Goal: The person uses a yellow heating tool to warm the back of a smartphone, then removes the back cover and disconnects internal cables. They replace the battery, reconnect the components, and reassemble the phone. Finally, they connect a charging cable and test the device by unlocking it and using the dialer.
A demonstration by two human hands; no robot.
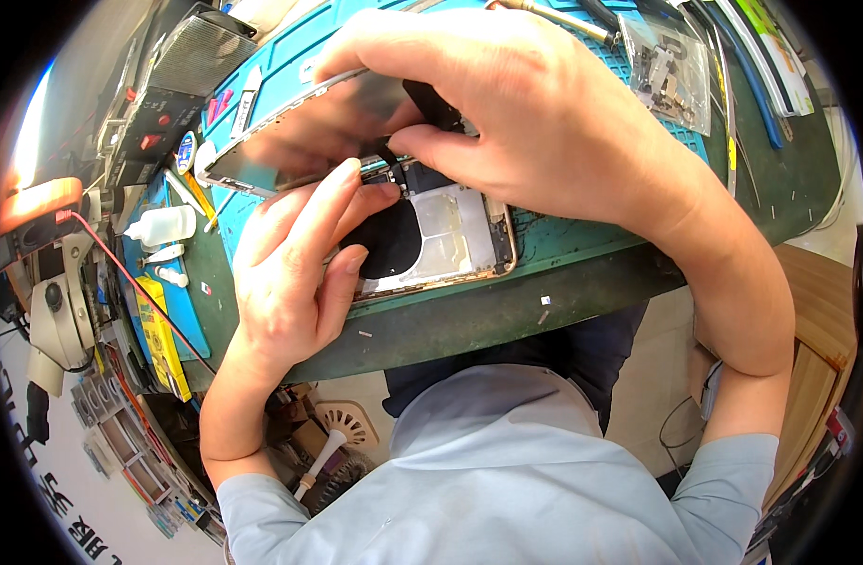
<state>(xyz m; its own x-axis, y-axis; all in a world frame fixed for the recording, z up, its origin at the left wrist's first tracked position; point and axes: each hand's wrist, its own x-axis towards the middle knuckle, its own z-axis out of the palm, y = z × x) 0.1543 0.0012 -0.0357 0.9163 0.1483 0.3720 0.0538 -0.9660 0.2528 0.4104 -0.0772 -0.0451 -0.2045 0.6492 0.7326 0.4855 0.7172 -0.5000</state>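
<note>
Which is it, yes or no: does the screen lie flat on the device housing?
No, the right hand holds the screen tilted up, with the device housing lying open below it.

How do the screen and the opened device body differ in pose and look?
Pose: the screen is tilted up, held in the right hand, while the device body lies about flat beneath it.
Look: the screen shows a dark, glossy, reflective surface; the device body shows an exposed interior, silver with a large black area.
Shared: both look thin, with narrow rims.
</note>
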